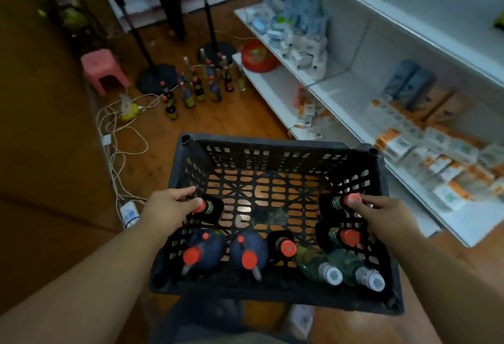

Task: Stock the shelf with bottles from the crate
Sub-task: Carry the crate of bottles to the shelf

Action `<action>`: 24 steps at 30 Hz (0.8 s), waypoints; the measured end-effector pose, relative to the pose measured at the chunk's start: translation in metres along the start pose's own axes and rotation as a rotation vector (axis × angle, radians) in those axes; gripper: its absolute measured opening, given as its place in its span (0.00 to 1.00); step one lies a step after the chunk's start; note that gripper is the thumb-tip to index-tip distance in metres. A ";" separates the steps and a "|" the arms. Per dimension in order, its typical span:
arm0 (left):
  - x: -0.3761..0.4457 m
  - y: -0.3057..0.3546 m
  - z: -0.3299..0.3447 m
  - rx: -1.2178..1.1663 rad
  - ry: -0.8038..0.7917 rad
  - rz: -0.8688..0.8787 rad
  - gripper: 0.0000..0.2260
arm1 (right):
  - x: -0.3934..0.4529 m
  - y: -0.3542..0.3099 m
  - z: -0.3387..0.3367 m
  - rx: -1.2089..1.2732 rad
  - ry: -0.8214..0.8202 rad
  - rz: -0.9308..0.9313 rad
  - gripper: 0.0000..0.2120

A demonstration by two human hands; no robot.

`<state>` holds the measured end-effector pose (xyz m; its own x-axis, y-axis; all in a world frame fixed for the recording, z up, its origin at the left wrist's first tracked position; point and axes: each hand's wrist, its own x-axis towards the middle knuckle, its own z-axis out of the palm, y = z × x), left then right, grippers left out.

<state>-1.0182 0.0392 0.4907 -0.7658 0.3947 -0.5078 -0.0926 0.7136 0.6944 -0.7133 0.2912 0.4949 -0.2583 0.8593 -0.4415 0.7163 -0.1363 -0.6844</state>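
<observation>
**Both hands closing on red-capped bottles inside the crate**

Nearest the person, along the close wall of the black plastic crate [275,143], two clear green-tinted bottles with white caps [334,275] are leaning at the right, and two round-bodied dark blue bottles with red caps [192,255] are sitting at the left, a dark bottle with a red cap [288,247] standing between the two groups. These are likely glass and full, so each is probably heavy for its size, rigid, smooth and breakable if knocked against a neighbour or the shelf edge.

A little farther in, the left hand [169,208] is curling its fingers and thumb around the neck of a dark red-capped bottle [207,207] by the crate's left wall; the grip looks partly closed on the neck just under the cap. The right hand [381,212] is doing likewise at the right wall, fingertips pinching the cap end of another dark bottle [351,200], with a matching bottle [347,236] just behind it. Whether either bottle is bearing on the hand yet cannot be told. A neck hold suits lifting straight up out of the crate, though a slick neck carrying a full body argues for a firm wrap below the cap's lip and no swinging.

Beyond the crate, a cluster of bottles [196,90] is standing on the wooden floor [231,117], near a pink stool [105,69]. To the right, the white shelf unit [362,51] is holding small boxes, with bare boards higher up.
</observation>
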 end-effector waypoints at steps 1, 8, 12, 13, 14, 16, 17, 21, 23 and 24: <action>0.012 -0.001 -0.009 -0.019 0.008 -0.016 0.20 | 0.012 -0.018 0.009 -0.003 -0.016 -0.008 0.17; 0.130 -0.003 -0.083 -0.119 0.027 -0.089 0.19 | 0.072 -0.145 0.106 -0.005 -0.049 -0.031 0.15; 0.191 0.020 -0.127 -0.103 0.027 -0.075 0.18 | 0.096 -0.204 0.150 -0.002 -0.062 -0.025 0.11; 0.208 0.028 -0.138 -0.084 0.035 -0.068 0.18 | 0.106 -0.214 0.160 -0.007 -0.061 -0.022 0.11; 0.225 0.036 -0.149 -0.062 0.036 -0.068 0.18 | 0.117 -0.224 0.168 -0.004 -0.060 -0.024 0.11; 0.259 0.052 -0.165 -0.060 0.028 -0.084 0.18 | 0.143 -0.246 0.185 0.011 -0.070 -0.025 0.12; 0.276 0.059 -0.172 -0.064 0.027 -0.091 0.19 | 0.160 -0.255 0.194 0.017 -0.072 -0.032 0.11; 0.336 0.087 -0.192 -0.033 0.037 -0.105 0.20 | 0.227 -0.293 0.227 0.034 -0.113 -0.051 0.11; 0.358 0.102 -0.198 -0.013 0.048 -0.117 0.20 | 0.259 -0.309 0.239 0.000 -0.132 -0.060 0.11; 0.370 0.110 -0.199 -0.016 0.048 -0.115 0.20 | 0.273 -0.319 0.245 0.007 -0.132 -0.060 0.12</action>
<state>-1.4384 0.1484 0.4815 -0.7790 0.2825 -0.5598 -0.1917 0.7428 0.6415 -1.1712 0.4490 0.4509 -0.3839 0.7937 -0.4718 0.6925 -0.0904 -0.7157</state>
